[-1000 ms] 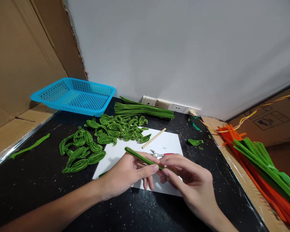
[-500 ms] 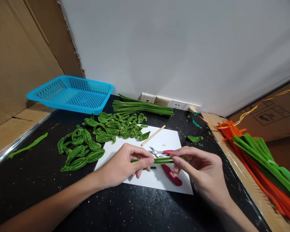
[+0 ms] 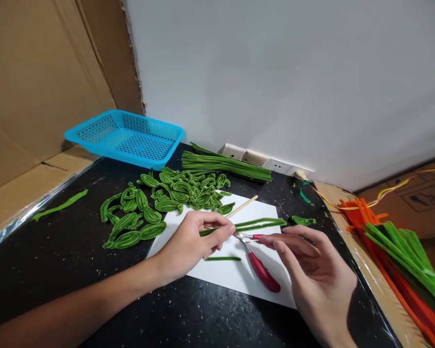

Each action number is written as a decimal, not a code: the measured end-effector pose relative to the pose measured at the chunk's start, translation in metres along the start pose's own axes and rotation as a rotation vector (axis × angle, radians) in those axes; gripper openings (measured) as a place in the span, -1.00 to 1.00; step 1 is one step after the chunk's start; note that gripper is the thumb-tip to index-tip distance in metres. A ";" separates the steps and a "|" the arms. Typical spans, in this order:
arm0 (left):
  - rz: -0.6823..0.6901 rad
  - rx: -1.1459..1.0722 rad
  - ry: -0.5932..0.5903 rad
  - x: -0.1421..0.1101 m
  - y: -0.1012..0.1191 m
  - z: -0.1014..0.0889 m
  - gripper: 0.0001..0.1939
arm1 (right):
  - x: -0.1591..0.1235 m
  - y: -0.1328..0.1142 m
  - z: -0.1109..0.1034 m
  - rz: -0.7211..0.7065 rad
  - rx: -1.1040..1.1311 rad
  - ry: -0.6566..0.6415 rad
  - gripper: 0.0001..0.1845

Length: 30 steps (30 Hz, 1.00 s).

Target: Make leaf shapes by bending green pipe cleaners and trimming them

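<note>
My left hand (image 3: 197, 239) pinches a folded green pipe cleaner (image 3: 263, 222) between thumb and fingers; its two strands stick out to the right. My right hand (image 3: 321, 263) holds nothing, thumb and fingers apart, its fingertips by the upper handle of the red-handled wire cutters (image 3: 264, 274). The cutters lie with handles spread on a white sheet of paper (image 3: 217, 280), their jaws partly behind my left fingertips. A short green pipe cleaner piece (image 3: 224, 258) rests on the paper below my left hand. Behind it a thin wooden stick (image 3: 245, 205) lies slanted.
Looped green pipe cleaner leaves (image 3: 181, 191) are heaped at left, with one leaf (image 3: 303, 220) at right. A bundle of green stems (image 3: 224, 165) lies by the wall sockets (image 3: 277, 166). There is a blue basket (image 3: 130, 145) back left; orange (image 3: 362, 212) and green strips (image 3: 406, 251) lie right.
My right hand has let go of the pipe cleaner and moved right and down, its fingers spreading. The left hand keeps its hold. The whole view has shifted slightly.
</note>
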<state>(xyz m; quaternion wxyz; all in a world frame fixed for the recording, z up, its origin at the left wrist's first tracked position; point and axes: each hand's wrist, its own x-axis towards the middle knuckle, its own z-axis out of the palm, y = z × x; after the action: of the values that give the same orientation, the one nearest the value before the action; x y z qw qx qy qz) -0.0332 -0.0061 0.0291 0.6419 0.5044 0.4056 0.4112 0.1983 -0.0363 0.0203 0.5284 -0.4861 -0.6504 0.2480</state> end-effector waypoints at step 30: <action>-0.036 0.059 -0.122 -0.002 -0.005 0.001 -0.78 | -0.001 -0.007 0.010 -0.613 -0.477 -0.135 -0.65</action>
<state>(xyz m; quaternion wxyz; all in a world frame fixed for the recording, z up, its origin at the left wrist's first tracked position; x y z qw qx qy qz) -0.0322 -0.0087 0.0241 0.6575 0.5401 0.3866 0.3558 0.1858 -0.0382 0.0226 0.4061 -0.3609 -0.8382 -0.0479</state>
